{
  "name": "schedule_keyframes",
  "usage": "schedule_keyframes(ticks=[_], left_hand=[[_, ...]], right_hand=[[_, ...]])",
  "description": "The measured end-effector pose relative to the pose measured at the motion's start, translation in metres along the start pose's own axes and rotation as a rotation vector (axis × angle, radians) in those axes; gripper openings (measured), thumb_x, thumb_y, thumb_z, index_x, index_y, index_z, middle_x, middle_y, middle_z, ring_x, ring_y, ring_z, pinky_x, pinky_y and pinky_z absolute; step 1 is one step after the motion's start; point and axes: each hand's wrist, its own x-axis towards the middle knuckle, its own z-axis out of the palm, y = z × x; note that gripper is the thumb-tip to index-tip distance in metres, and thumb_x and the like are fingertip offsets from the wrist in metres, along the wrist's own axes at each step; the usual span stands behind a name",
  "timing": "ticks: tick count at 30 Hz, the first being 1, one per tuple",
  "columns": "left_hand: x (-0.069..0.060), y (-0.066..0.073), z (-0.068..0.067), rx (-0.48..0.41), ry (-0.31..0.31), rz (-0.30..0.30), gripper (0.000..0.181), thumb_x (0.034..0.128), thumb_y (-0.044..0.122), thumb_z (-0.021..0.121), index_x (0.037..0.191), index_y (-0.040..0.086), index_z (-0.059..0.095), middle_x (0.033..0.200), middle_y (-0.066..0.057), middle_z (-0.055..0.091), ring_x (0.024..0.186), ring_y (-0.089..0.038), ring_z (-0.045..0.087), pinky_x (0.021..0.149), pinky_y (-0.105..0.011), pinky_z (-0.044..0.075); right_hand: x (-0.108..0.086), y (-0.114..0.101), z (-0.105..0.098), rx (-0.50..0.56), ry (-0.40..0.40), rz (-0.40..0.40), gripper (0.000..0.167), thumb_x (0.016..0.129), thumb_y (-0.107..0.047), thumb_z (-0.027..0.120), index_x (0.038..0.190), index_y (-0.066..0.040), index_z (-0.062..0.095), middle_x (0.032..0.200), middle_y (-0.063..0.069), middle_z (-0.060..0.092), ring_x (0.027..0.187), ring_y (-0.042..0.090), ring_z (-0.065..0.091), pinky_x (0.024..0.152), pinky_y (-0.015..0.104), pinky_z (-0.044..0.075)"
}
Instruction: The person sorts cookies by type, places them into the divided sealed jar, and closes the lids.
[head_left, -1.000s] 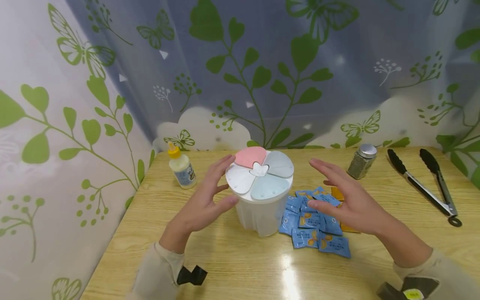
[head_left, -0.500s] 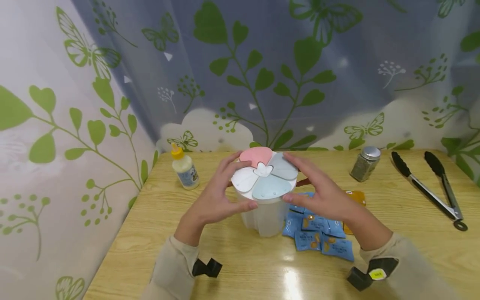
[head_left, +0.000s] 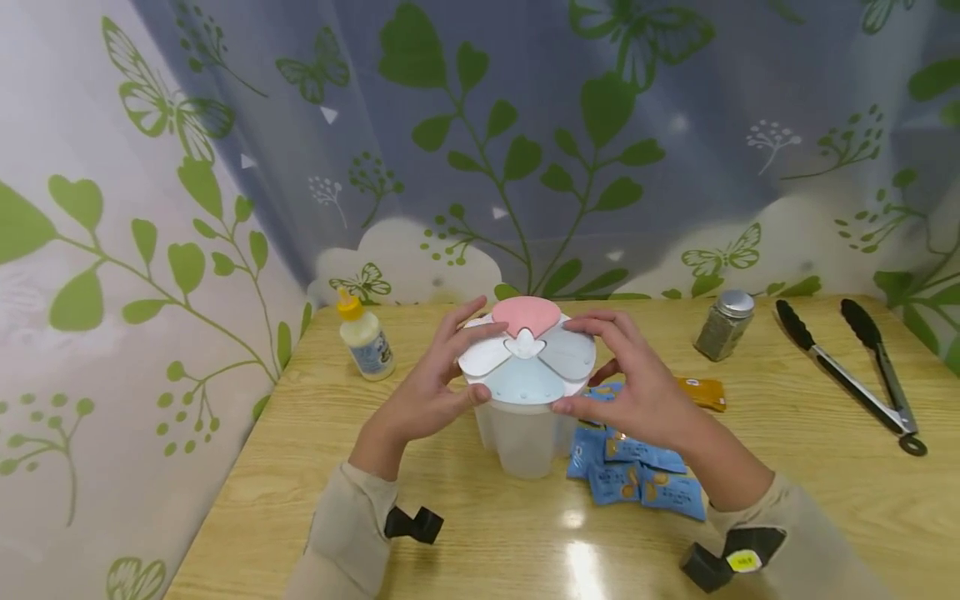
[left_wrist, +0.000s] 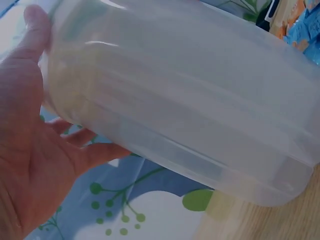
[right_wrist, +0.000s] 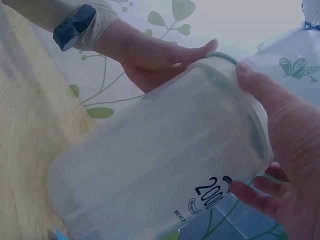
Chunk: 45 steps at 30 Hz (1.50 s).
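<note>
A translucent plastic storage canister point(head_left: 525, 446) stands upright on the wooden table between my hands. Its round lid point(head_left: 527, 313) has petal flaps in pink, white, grey and pale blue. My left hand point(head_left: 429, 379) grips the lid's left edge, thumb at the front, fingers reaching around and over it. On the opposite side my right hand point(head_left: 647, 382) holds the lid's rim the same way. Dark print reading "2000" marks the canister wall point(right_wrist: 150, 150) in the right wrist view. The far fingers of both hands are partly hidden in the head view.
Several blue snack packets point(head_left: 637, 475) lie right of the canister, with an orange packet point(head_left: 703, 392) behind them. A glue bottle point(head_left: 367, 340) with a yellow cap stands at left. A spice jar point(head_left: 724, 327) and black-tipped tongs point(head_left: 855, 379) are at right.
Both hands have closed in from apart onto the lid. The lid and canister have turned slightly, bringing the pale blue flap to the front and the pink one to the back.
</note>
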Motion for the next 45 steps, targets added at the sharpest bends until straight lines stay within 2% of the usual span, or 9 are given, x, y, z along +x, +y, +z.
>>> schedule_keyframes(ticks=[4, 12, 14, 18, 21, 27, 34, 40, 45], left_hand=[[-0.002, 0.002, -0.001, 0.059, -0.016, 0.067, 0.077, 0.0921, 0.064, 0.052, 0.148, 0.011, 0.046, 0.167, -0.007, 0.006, 0.152, -0.031, 0.021, 0.102, -0.044, 0.052], [-0.002, 0.001, 0.001, 0.068, -0.004, 0.090, 0.076, 0.0907, 0.061, 0.060, 0.145, 0.010, 0.048, 0.164, -0.005, 0.023, 0.142, -0.028, 0.039, 0.097, -0.035, 0.055], [0.000, 0.001, 0.003, 0.073, 0.025, 0.097, 0.072, 0.0929, 0.061, 0.057, 0.142, 0.009, 0.049, 0.162, -0.007, 0.027, 0.141, -0.029, 0.041, 0.096, -0.037, 0.056], [0.003, 0.001, 0.011, 0.088, 0.122, 0.084, 0.060, 0.1002, 0.057, 0.045, 0.135, 0.009, 0.056, 0.158, -0.008, 0.036, 0.143, -0.027, 0.040, 0.109, -0.048, 0.046], [0.006, 0.002, 0.019, 0.055, 0.213, 0.060, 0.045, 0.1065, 0.042, 0.040, 0.124, 0.006, 0.062, 0.153, -0.009, 0.044, 0.144, -0.026, 0.039, 0.116, -0.053, 0.035], [0.007, 0.006, 0.024, -0.006, 0.311, -0.018, 0.033, 0.1078, 0.017, 0.038, 0.122, 0.002, 0.065, 0.148, -0.009, 0.050, 0.141, -0.022, 0.042, 0.118, -0.049, 0.033], [0.007, 0.006, 0.023, 0.016, 0.345, -0.034, 0.030, 0.1062, 0.015, 0.044, 0.122, 0.003, 0.067, 0.145, -0.007, 0.053, 0.139, -0.021, 0.045, 0.116, -0.047, 0.038], [0.007, 0.004, 0.022, 0.026, 0.331, -0.001, 0.028, 0.1036, 0.011, 0.049, 0.123, 0.002, 0.067, 0.145, -0.008, 0.053, 0.139, -0.022, 0.045, 0.114, -0.046, 0.041], [0.009, 0.005, 0.022, 0.026, 0.314, 0.000, 0.030, 0.1022, 0.010, 0.052, 0.130, 0.004, 0.064, 0.146, -0.007, 0.053, 0.140, -0.021, 0.045, 0.114, -0.042, 0.042]], right_hand=[[0.003, -0.001, -0.001, 0.050, -0.009, -0.012, 0.074, 0.076, -0.014, 0.087, 0.140, -0.014, 0.050, 0.158, 0.005, 0.039, 0.120, 0.019, 0.054, 0.069, 0.031, 0.061], [0.002, 0.001, 0.002, 0.046, 0.012, -0.054, 0.080, 0.076, -0.013, 0.087, 0.146, -0.016, 0.048, 0.154, 0.004, 0.045, 0.114, 0.012, 0.055, 0.065, 0.030, 0.061], [0.002, 0.001, 0.005, 0.046, 0.031, -0.043, 0.075, 0.079, -0.013, 0.085, 0.145, -0.016, 0.049, 0.153, 0.004, 0.045, 0.113, 0.011, 0.055, 0.065, 0.028, 0.061], [0.003, -0.001, 0.010, 0.030, 0.082, 0.011, 0.058, 0.088, -0.016, 0.076, 0.140, -0.016, 0.052, 0.149, 0.002, 0.048, 0.109, 0.011, 0.055, 0.065, 0.027, 0.058], [0.005, -0.005, 0.012, 0.020, 0.125, 0.073, 0.041, 0.095, -0.020, 0.069, 0.133, -0.014, 0.056, 0.143, 0.003, 0.052, 0.111, 0.015, 0.055, 0.062, 0.026, 0.056], [0.013, -0.011, 0.014, 0.149, 0.120, 0.224, 0.034, 0.100, -0.028, 0.061, 0.129, -0.011, 0.056, 0.136, 0.008, 0.056, 0.117, 0.026, 0.057, 0.067, 0.028, 0.059], [0.015, -0.014, 0.013, 0.273, 0.073, 0.291, 0.038, 0.101, -0.029, 0.060, 0.133, -0.010, 0.053, 0.136, 0.012, 0.054, 0.111, 0.031, 0.060, 0.070, 0.033, 0.063], [0.010, -0.009, 0.006, 0.297, 0.049, 0.245, 0.041, 0.101, -0.022, 0.060, 0.139, -0.009, 0.052, 0.137, 0.009, 0.055, 0.109, 0.016, 0.061, 0.070, 0.033, 0.061], [-0.003, 0.003, -0.007, 0.367, 0.044, 0.181, 0.044, 0.101, -0.011, 0.058, 0.143, -0.001, 0.048, 0.134, -0.001, 0.059, 0.115, 0.008, 0.061, 0.073, 0.031, 0.061]])
